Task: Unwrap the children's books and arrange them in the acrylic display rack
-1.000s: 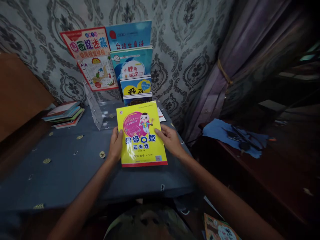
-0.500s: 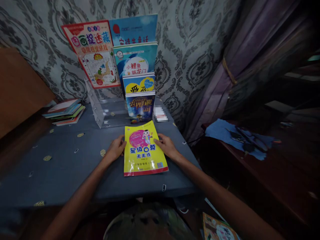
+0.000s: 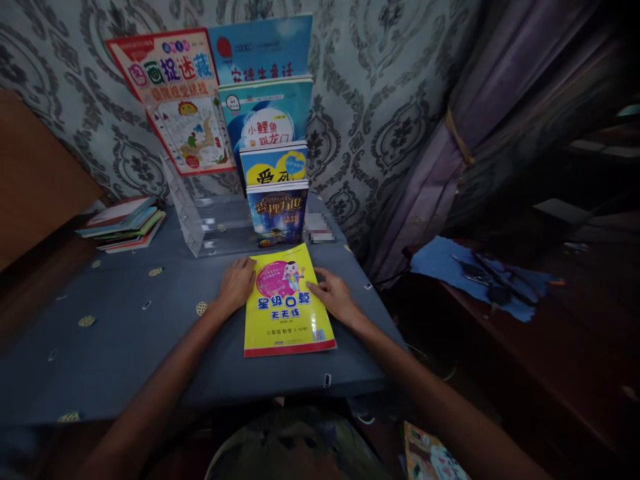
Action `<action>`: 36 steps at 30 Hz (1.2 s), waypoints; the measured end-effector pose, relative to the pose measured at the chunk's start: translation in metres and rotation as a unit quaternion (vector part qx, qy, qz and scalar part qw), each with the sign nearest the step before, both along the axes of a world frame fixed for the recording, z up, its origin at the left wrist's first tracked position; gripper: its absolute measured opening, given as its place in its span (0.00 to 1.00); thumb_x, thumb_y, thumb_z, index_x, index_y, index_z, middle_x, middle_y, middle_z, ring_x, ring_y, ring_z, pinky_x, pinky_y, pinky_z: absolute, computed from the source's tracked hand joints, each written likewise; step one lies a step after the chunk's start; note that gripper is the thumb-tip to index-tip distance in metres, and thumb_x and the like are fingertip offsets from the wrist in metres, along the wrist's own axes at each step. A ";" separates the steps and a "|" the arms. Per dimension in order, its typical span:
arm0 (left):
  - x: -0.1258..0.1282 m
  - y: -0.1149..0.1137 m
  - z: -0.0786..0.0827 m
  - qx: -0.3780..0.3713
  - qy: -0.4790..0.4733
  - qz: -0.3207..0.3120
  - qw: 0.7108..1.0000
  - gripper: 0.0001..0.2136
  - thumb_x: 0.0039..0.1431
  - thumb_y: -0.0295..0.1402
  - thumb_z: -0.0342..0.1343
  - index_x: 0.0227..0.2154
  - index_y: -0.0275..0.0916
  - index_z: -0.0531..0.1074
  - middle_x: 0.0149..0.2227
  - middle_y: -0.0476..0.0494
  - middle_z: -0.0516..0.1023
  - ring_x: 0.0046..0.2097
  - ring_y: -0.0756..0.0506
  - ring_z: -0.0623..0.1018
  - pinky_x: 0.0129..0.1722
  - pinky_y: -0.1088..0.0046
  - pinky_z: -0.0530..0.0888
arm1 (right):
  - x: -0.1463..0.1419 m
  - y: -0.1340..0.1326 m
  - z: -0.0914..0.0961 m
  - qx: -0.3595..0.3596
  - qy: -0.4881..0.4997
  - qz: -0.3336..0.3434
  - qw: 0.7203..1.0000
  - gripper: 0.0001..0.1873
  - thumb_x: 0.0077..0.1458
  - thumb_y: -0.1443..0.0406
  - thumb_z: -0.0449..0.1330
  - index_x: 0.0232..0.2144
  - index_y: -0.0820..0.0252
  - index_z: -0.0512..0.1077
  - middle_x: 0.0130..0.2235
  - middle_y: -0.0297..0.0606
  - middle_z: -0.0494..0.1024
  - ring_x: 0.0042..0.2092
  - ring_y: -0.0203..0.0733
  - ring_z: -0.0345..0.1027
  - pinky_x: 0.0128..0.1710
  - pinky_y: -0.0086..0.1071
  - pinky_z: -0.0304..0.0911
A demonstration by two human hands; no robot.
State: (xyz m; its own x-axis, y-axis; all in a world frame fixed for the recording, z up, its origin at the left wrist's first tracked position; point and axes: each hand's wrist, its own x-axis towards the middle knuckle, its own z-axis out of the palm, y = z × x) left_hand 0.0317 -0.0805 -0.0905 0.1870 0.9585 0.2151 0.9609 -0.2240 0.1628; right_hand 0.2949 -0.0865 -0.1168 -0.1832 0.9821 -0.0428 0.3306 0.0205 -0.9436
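Note:
A yellow workbook (image 3: 287, 337) with a pink picture, a cartoon figure and a red bottom strip lies face up on the cloth-covered table. My left hand (image 3: 237, 287) is at its upper left edge, fingers together and touching it. At the right edge my right hand (image 3: 337, 297) grips it, thumb on the cover and the other fingers partly hidden. Just behind the workbook stands a clear display rack (image 3: 187, 223). Its right column holds a dark blue book (image 3: 277, 220), a yellow-and-blue book (image 3: 277, 163), a teal book (image 3: 270, 110) and a blue book (image 3: 265, 47).
A red-bordered picture book (image 3: 187, 107) stands in the rack's upper left. A pile of books (image 3: 123, 223) lies on the table's left. Right of the table, a dark red surface bears a blue cloth (image 3: 445, 270). Another book (image 3: 433, 453) is low at the right, below the table edge.
The workbook's near edge has shifted slightly down in view. My left hand has moved a little further up its left edge, and its thumb no longer shows on the cover.

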 end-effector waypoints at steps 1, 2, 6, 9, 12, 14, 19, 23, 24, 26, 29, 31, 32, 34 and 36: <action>0.001 0.000 -0.001 0.002 0.005 0.002 1.000 0.15 0.67 0.27 0.47 0.53 0.36 0.72 0.54 0.33 0.77 0.55 0.37 0.76 0.54 0.58 0.72 | 0.002 -0.001 0.001 0.019 -0.034 -0.003 0.999 0.26 0.59 0.61 0.60 0.58 0.62 0.68 0.30 0.38 0.84 0.31 0.48 0.79 0.29 0.35 0.72; 0.001 0.000 -0.003 0.006 0.007 0.003 1.000 0.15 0.67 0.27 0.46 0.53 0.36 0.71 0.56 0.33 0.76 0.56 0.37 0.76 0.54 0.58 0.72 | 0.005 -0.002 0.003 0.044 -0.077 -0.006 0.996 0.27 0.59 0.61 0.59 0.60 0.63 0.67 0.28 0.37 0.83 0.31 0.47 0.79 0.29 0.35 0.71; 0.000 -0.001 -0.009 0.015 0.010 0.002 1.000 0.16 0.70 0.29 0.44 0.55 0.34 0.71 0.59 0.31 0.74 0.59 0.35 0.74 0.56 0.55 0.72 | 0.013 -0.006 0.015 0.141 -0.280 -0.029 0.949 0.26 0.61 0.62 0.58 0.60 0.61 0.70 0.30 0.37 0.83 0.32 0.47 0.77 0.31 0.34 0.66; -0.001 0.000 -0.011 0.015 0.017 0.003 1.000 0.16 0.70 0.28 0.45 0.55 0.34 0.71 0.59 0.32 0.75 0.59 0.36 0.74 0.56 0.56 0.72 | 0.008 -0.007 0.029 0.159 -0.372 -0.029 0.914 0.20 0.64 0.62 0.56 0.56 0.59 0.74 0.39 0.43 0.84 0.39 0.49 0.79 0.35 0.33 0.66; -0.001 0.002 -0.013 0.019 0.019 0.001 1.000 0.16 0.69 0.28 0.44 0.55 0.34 0.71 0.58 0.32 0.75 0.58 0.36 0.74 0.56 0.56 0.72 | -0.011 -0.001 0.038 0.210 -0.372 0.032 0.904 0.18 0.68 0.64 0.52 0.54 0.60 0.75 0.49 0.47 0.82 0.49 0.48 0.77 0.44 0.34 0.68; -0.001 0.002 -0.014 0.024 0.011 -0.001 1.000 0.16 0.69 0.27 0.45 0.55 0.34 0.70 0.58 0.32 0.76 0.58 0.36 0.74 0.55 0.56 0.71 | -0.031 0.008 0.038 0.263 -0.343 0.101 0.896 0.19 0.68 0.66 0.50 0.56 0.60 0.74 0.53 0.48 0.80 0.55 0.48 0.73 0.52 0.37 0.68; -0.003 0.002 -0.015 0.035 -0.012 -0.005 0.999 0.14 0.68 0.27 0.46 0.52 0.35 0.71 0.54 0.33 0.78 0.56 0.36 0.75 0.54 0.56 0.73 | -0.085 0.036 0.021 0.319 -0.282 0.210 0.880 0.25 0.66 0.69 0.51 0.64 0.64 0.65 0.65 0.52 0.69 0.67 0.50 0.60 0.67 0.47 0.58; -0.005 0.004 -0.018 0.049 -0.015 -0.020 0.998 0.13 0.68 0.27 0.46 0.50 0.35 0.71 0.52 0.34 0.79 0.55 0.36 0.75 0.54 0.56 0.73 | -0.111 0.048 0.009 0.274 -0.293 0.226 0.888 0.28 0.67 0.68 0.50 0.66 0.73 0.60 0.67 0.59 0.65 0.71 0.55 0.55 0.70 0.53 0.51; -0.005 0.005 -0.019 0.053 -0.013 -0.023 0.998 0.13 0.68 0.27 0.46 0.50 0.35 0.71 0.52 0.34 0.79 0.56 0.36 0.75 0.54 0.56 0.72 | -0.113 0.049 0.007 0.271 -0.296 0.226 0.888 0.28 0.68 0.67 0.50 0.67 0.73 0.59 0.67 0.60 0.65 0.71 0.55 0.54 0.70 0.54 0.50; -0.006 0.006 -0.022 0.058 -0.005 -0.024 0.998 0.13 0.69 0.28 0.46 0.50 0.35 0.71 0.53 0.33 0.79 0.56 0.35 0.75 0.54 0.55 0.72 | -0.113 0.050 0.004 0.278 -0.299 0.224 0.885 0.27 0.69 0.66 0.50 0.66 0.72 0.60 0.67 0.59 0.65 0.71 0.55 0.54 0.70 0.55 0.49; -0.007 0.007 -0.025 0.065 0.011 -0.020 0.998 0.13 0.69 0.28 0.45 0.50 0.36 0.71 0.54 0.33 0.78 0.55 0.35 0.75 0.54 0.55 0.72 | -0.105 0.049 0.002 0.298 -0.297 0.214 0.881 0.25 0.69 0.64 0.51 0.65 0.70 0.62 0.66 0.58 0.67 0.71 0.54 0.55 0.70 0.54 0.50; -0.007 0.007 -0.026 0.069 0.016 -0.017 0.997 0.13 0.69 0.28 0.45 0.51 0.35 0.71 0.54 0.33 0.78 0.55 0.36 0.75 0.54 0.55 0.72 | -0.097 0.048 0.002 0.308 -0.292 0.206 0.881 0.25 0.70 0.62 0.50 0.64 0.68 0.63 0.66 0.56 0.68 0.70 0.54 0.56 0.69 0.53 0.51; -0.006 0.006 -0.026 0.071 0.017 -0.017 0.997 0.14 0.69 0.28 0.45 0.52 0.35 0.71 0.54 0.33 0.78 0.55 0.36 0.75 0.53 0.56 0.73 | -0.093 0.048 0.002 0.310 -0.292 0.204 0.882 0.25 0.70 0.62 0.50 0.64 0.67 0.63 0.66 0.56 0.68 0.70 0.54 0.56 0.69 0.53 0.51; -0.006 0.005 -0.025 0.072 0.015 -0.017 0.997 0.14 0.69 0.28 0.45 0.52 0.34 0.71 0.53 0.33 0.78 0.54 0.36 0.75 0.53 0.56 0.73 | -0.085 0.049 0.003 0.304 -0.300 0.200 0.882 0.26 0.70 0.61 0.50 0.65 0.67 0.63 0.66 0.56 0.68 0.70 0.54 0.57 0.70 0.53 0.51; -0.006 0.005 -0.024 0.071 0.011 -0.017 0.997 0.15 0.69 0.28 0.44 0.52 0.34 0.71 0.54 0.32 0.78 0.54 0.35 0.75 0.53 0.55 0.73 | -0.077 0.049 0.003 0.289 -0.314 0.194 0.883 0.26 0.70 0.61 0.50 0.65 0.69 0.63 0.66 0.57 0.67 0.70 0.54 0.56 0.70 0.52 0.50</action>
